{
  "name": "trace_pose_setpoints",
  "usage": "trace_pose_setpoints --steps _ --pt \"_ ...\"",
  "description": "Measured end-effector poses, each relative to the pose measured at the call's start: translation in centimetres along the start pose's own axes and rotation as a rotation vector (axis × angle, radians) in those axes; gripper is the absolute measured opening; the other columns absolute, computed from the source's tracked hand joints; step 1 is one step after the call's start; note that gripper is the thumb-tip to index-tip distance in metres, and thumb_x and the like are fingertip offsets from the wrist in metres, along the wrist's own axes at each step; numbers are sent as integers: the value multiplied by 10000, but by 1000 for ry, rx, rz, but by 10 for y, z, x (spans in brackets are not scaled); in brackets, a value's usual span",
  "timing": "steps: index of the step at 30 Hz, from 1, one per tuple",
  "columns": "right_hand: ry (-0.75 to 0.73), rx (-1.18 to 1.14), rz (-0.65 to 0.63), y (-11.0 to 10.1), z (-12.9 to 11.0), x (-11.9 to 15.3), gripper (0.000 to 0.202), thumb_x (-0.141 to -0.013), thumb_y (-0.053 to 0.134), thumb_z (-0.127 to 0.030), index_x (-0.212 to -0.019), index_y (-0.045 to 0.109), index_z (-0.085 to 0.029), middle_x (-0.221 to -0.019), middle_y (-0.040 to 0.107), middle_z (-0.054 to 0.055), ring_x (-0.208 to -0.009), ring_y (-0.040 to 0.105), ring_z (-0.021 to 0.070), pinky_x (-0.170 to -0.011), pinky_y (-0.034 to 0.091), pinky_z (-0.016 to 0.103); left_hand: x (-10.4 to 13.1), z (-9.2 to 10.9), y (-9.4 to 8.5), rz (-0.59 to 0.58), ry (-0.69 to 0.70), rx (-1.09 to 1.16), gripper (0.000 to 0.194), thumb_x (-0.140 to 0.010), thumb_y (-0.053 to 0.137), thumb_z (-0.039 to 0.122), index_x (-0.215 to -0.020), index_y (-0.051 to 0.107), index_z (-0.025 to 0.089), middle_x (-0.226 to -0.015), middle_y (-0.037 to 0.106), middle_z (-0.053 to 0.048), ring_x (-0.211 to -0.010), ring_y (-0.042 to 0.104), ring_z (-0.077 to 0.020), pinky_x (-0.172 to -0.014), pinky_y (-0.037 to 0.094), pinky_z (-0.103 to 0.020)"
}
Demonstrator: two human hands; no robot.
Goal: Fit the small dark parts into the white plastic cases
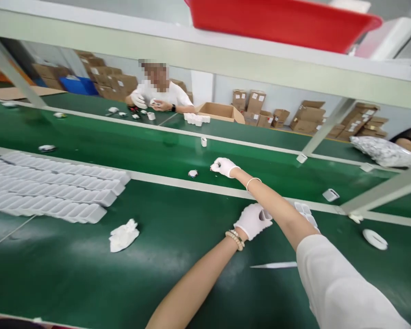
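Note:
My right hand (226,167), in a white glove, reaches over the green conveyor belt (150,157) with its fingers pinched on a small white part (215,167). A similar small part (193,173) lies on the belt to its left. Nearer to me, my left hand (252,221), gloved too, is closed around a white plastic housing (265,214), partly behind my right forearm. Several white housings (305,214) sit just beyond my right forearm. White tweezers (274,265) lie on the table below my left hand.
Rows of white housings (55,192) fill the left side, near a crumpled white cloth (123,236). A white oval piece (375,239) lies at right. Shelf posts (387,192) rise beside the belt; a red bin (281,23) is overhead. A person (164,93) works opposite.

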State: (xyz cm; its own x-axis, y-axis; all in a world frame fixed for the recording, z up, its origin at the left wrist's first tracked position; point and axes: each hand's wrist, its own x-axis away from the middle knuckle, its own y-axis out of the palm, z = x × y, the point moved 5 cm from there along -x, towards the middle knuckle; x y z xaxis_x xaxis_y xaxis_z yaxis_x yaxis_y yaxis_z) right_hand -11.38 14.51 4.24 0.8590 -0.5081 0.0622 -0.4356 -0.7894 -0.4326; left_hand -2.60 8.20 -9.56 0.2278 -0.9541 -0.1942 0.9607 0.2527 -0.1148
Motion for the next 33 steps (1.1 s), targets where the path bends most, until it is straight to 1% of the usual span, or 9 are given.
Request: trace_pose_setpoints --steps 3,6,11,14,17,21,24,29,33 --pt "15 -166 42 -27 12 16 287 -984 562 -335 -1103 610 -79 -975 650 25 -752 625 109 -659 555 256 -5 1 16 -30 7 -23 277 -965 584 358 -1190 621 199 -1238 629 -77 -1039 637 -224 -877 562 -415" --pt "-10 -328 53 -53 22 41 238 -965 591 -332 -1037 616 -106 -894 648 11 -661 586 80 -589 525 226 -11 3 20 -20 31 -55 266 -934 630 324 -1155 620 178 -1155 647 -70 -975 643 -197 -860 559 -401" --pt "-63 -545 57 -94 55 122 429 -731 816 -435 -1021 615 -190 -932 623 0 -674 532 70 -605 468 232 -15 8 19 13 46 -122 375 -751 740 190 -1112 639 202 -993 659 -33 -875 628 -180 -829 535 -339" --pt "-99 -597 151 -114 75 177 567 -661 844 -513 -1090 616 -220 -918 632 14 -604 498 86 -563 445 273 -15 26 18 24 8 -173 470 -713 755 215 -1165 629 204 -1024 674 -46 -874 632 -201 -796 539 -349" --pt "-163 -462 261 -128 79 219 589 -708 781 -589 -1141 601 -233 -897 650 41 -602 523 125 -572 471 320 -9 63 14 15 -15 -249 504 -701 772 259 -1178 617 215 -1067 694 -43 -867 639 -199 -796 552 -350" --pt "-265 -349 303 -130 71 251 486 -789 726 -562 -1139 602 -248 -924 664 69 -767 643 198 -694 544 377 11 123 8 36 135 -435 399 -721 755 252 -1105 646 260 -1000 705 -15 -852 648 -201 -800 565 -365" --pt "-360 -230 263 -121 65 265 414 -853 687 -503 -1188 610 -272 -916 657 48 -801 651 196 -758 546 390 29 155 6 54 316 -551 362 -789 733 269 -1133 625 302 -1017 713 -18 -886 671 -212 -802 577 -364" --pt "-498 122 271 -108 53 279 368 -944 566 -479 -1277 585 -323 -894 647 31 -765 622 175 -730 539 355 47 176 9 66 527 -704 429 -828 711 248 -1223 572 340 -1047 725 -34 -936 690 -242 -785 601 -377" --pt "-598 164 338 -105 42 286 381 -973 531 -429 -1345 484 -364 -919 623 12 -746 621 142 -712 554 293 51 181 13 57 574 -755 448 -832 688 232 -1246 554 340 -1033 729 -40 -920 699 -247 -757 611 -371"
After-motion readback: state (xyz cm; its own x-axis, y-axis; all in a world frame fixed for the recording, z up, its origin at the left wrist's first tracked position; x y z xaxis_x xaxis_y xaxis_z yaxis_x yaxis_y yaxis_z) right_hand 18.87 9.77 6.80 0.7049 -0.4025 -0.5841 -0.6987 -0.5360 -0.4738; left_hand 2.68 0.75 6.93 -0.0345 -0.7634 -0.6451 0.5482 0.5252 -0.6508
